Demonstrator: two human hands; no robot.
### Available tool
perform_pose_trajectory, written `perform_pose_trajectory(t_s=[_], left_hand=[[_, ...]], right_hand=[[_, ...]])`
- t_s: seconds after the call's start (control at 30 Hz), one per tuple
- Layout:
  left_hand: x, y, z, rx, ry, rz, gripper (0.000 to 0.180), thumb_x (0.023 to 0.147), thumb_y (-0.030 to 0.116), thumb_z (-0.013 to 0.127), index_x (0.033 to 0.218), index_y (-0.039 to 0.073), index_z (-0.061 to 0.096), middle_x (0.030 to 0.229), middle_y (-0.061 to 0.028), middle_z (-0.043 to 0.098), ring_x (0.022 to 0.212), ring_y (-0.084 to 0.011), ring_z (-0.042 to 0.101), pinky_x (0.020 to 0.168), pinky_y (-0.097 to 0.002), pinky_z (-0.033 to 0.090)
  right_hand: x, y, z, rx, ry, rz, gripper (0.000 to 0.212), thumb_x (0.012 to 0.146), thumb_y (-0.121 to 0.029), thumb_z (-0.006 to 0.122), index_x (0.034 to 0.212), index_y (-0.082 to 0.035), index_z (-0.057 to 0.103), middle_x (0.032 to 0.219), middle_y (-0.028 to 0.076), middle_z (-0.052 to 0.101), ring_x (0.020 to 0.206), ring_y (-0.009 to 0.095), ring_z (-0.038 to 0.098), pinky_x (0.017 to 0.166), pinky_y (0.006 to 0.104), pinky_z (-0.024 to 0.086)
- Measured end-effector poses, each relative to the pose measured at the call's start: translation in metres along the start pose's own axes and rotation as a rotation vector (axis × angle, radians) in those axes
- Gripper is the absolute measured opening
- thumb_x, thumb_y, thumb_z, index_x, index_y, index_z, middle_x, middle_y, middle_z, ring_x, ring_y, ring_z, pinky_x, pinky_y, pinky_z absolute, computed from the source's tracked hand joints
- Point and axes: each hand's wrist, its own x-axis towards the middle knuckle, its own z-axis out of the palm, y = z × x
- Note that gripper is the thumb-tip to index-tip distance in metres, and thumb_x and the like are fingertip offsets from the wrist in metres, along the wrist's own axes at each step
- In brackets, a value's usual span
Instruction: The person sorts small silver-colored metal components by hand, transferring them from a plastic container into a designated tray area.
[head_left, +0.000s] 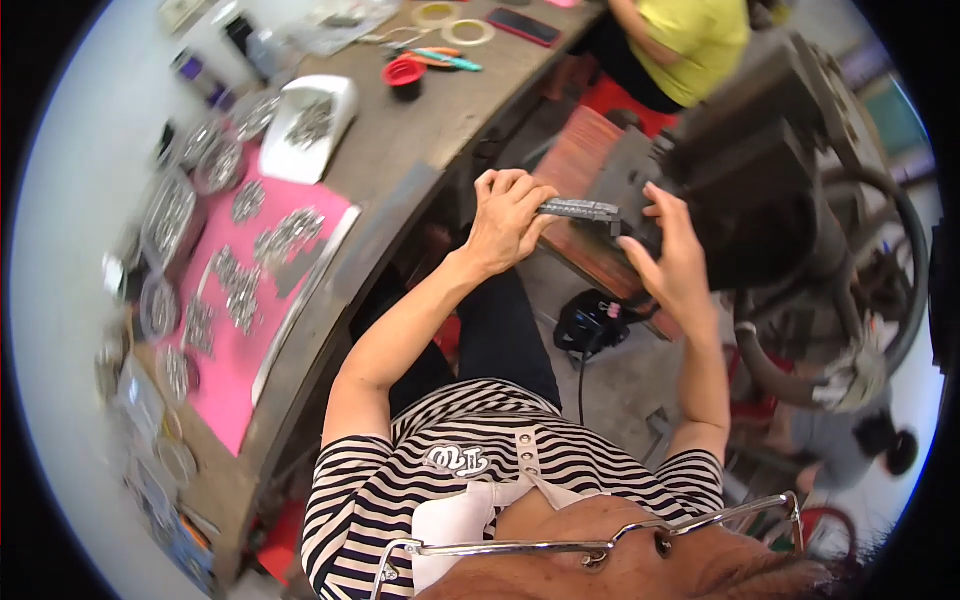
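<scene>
My left hand (510, 220) is closed around one end of a narrow grey metal bar (582, 209) with a row of small marks or teeth along its side. The bar points right, toward a dark machine (745, 200), and its free end has a small darker block (615, 228) below it. Just beyond that end is my right hand (672, 250), thumb and fingers spread apart with a gap between them. Nothing shows in my right hand. The bar's end inside my left fist is hidden.
At the left, a workbench (400, 185) carries a pink sheet (225, 400) with piles of small metal parts (290, 235), clear tubs and a white scoop tray (345, 110). A red cup (404, 76) and tape roll (468, 33) lie farther back. A person in yellow (695, 45) sits beyond.
</scene>
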Motion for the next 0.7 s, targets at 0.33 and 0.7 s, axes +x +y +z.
perform_pose_trajectory(t_s=[0.33,0.7], left_hand=[[-0.162,0.013,-0.159,0.502,0.275,-0.488,0.032,0.079,0.016,0.079,0.109,0.011,0.069,0.105,-0.0043,0.065,0.105,-0.0255,0.056,0.098,-0.0429,0.033],[-0.273,0.010,-0.236,0.572,0.315,-0.801,0.030,0.083,0.017,0.077,0.110,0.007,0.069,0.102,-0.0058,0.061,0.096,-0.0261,0.056,0.093,-0.0421,0.035]], right_hand=[[0.054,-0.097,0.199,0.427,-0.304,-0.557,0.036,0.088,0.009,0.057,0.123,0.004,0.058,0.102,0.020,0.062,0.091,0.042,0.063,0.080,0.0463,0.053],[0.031,-0.193,0.317,0.337,-0.399,-0.815,0.043,0.083,0.007,0.059,0.126,0.000,0.059,0.110,0.018,0.063,0.107,0.036,0.059,0.093,0.0445,0.047]])
